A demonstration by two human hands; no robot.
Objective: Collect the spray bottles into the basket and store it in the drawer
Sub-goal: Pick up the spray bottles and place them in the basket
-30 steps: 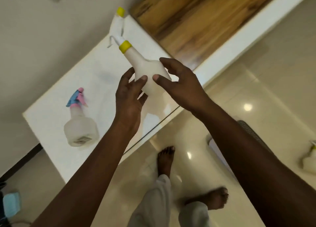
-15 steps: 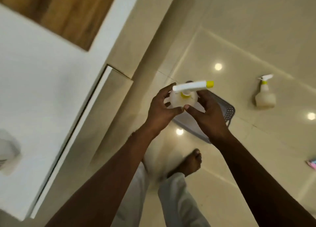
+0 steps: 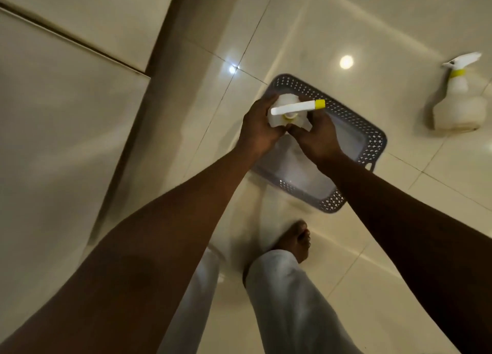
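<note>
Gripping a translucent white plastic spray bottle with white trigger head and yellow nozzle tip [image 3: 290, 109] in both hands, mid-scene; viewed from above, nozzle pointing right; left hand [image 3: 259, 131] curled round the bottle's left side; right hand [image 3: 318, 136] curled round its right and near side; thumbs close together at the near side of the bottle body; both arms stretched out from the near edge.

Held over the far-left end of a grey perforated rectangular plastic basket [image 3: 372, 138]; cannot tell whether above the rim or already down inside; basket lying on a glossy cream tiled floor [image 3: 386, 247], long side running far-left to near-right, small handle tab at its right corner.

Standing upright on the floor at far right, well apart from the basket: second translucent white plastic spray bottle with yellow collar and white trigger head [image 3: 459, 106]; nozzle aimed right.

Along the left side: pale glossy cabinet front [image 3: 66, 114] with a dark seam between panels; closed as far as visible.

Near the basket's near corner: bare foot [image 3: 296, 240] flat on the floor; pale trouser leg [image 3: 287, 300] at the near edge; slight motion blur throughout.
</note>
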